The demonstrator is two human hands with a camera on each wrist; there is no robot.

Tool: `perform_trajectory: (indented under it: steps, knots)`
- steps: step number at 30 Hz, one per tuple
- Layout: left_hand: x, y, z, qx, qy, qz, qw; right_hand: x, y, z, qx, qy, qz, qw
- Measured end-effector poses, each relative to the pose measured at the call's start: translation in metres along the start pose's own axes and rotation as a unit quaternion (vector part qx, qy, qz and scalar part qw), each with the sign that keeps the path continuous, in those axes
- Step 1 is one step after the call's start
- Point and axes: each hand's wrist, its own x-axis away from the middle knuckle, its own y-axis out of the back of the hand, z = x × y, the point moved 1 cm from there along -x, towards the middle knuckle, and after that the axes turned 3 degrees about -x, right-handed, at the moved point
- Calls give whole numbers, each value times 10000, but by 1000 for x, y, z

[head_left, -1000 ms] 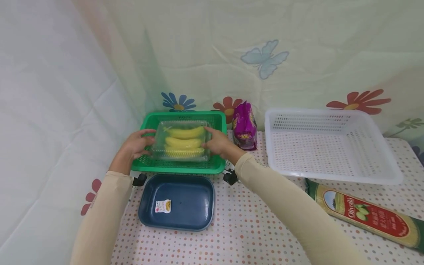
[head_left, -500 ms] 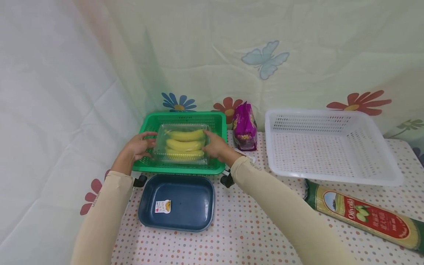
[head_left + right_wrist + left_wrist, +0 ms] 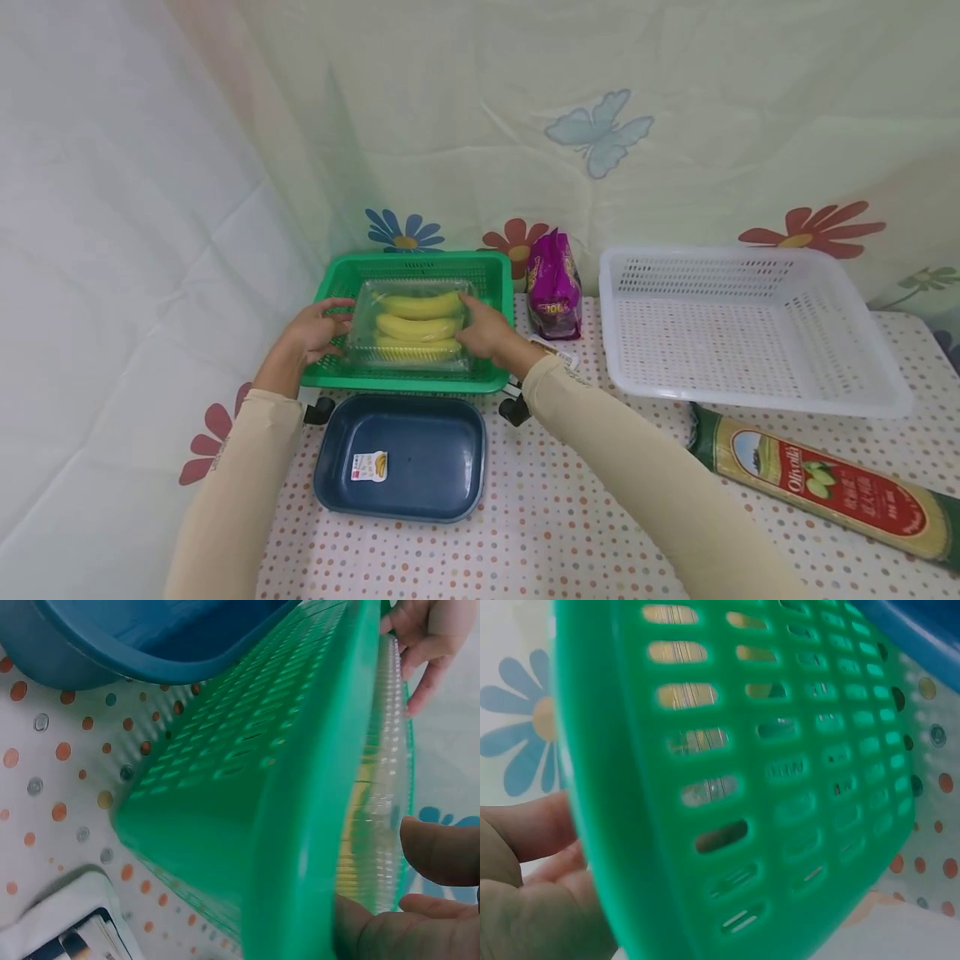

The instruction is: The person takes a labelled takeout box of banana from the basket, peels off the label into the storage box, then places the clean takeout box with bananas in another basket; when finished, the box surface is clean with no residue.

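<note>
A clear plastic box of bananas (image 3: 418,329) sits inside the green basket (image 3: 408,387), at a slight tilt. Several yellow bananas show through its lid. My left hand (image 3: 309,333) holds the box's left end, reaching over the basket's rim. At the opposite end, my right hand (image 3: 491,333) grips the box with thumb and fingers. The right wrist view shows the right thumb (image 3: 442,851) and fingers close to the box's ridged edge. From the left wrist camera, the basket wall (image 3: 780,787) hides most of the box, and the left hand (image 3: 540,885) is partly seen.
In front of the basket lies a dark blue tray (image 3: 420,500) with a small banana label. A purple bag (image 3: 553,287) stands right of the basket. Farther right are a white basket (image 3: 750,400) and a pack of spaghetti (image 3: 832,487). A white object (image 3: 555,352) lies beside the right wrist.
Both hands and the box shifted slightly down toward the front of the green basket between the first two frames. Since then they have hardly moved.
</note>
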Motion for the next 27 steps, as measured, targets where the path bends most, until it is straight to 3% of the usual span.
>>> perform_trajectory:
  steps: [4, 7, 13, 17, 21, 27]
  knots:
    - [8, -8, -8, -574, -207, -346, 9975, 9, 9, 3, 564, 290, 15, 9980]
    - [17, -15, -19, -1271, -551, -783, 9873, 23, 23, 9, 882, 490, 46, 9949]
    - [35, -32, -44, -2359, -1315, -1560, 9501, 55, 57, 16, 1177, 773, -70, 9900]
    - [52, -45, -60, -2610, -1888, -1730, 9308, 76, 79, 13, 1504, 1100, -389, 9817]
    - [72, -63, -73, -2728, -2587, -1915, 9066, 97, 95, 4, 1920, 1416, -772, 9681]
    - [95, -102, -78, -3077, -3379, -2233, 8610, 133, 116, -19, 2498, 1893, -1364, 9398]
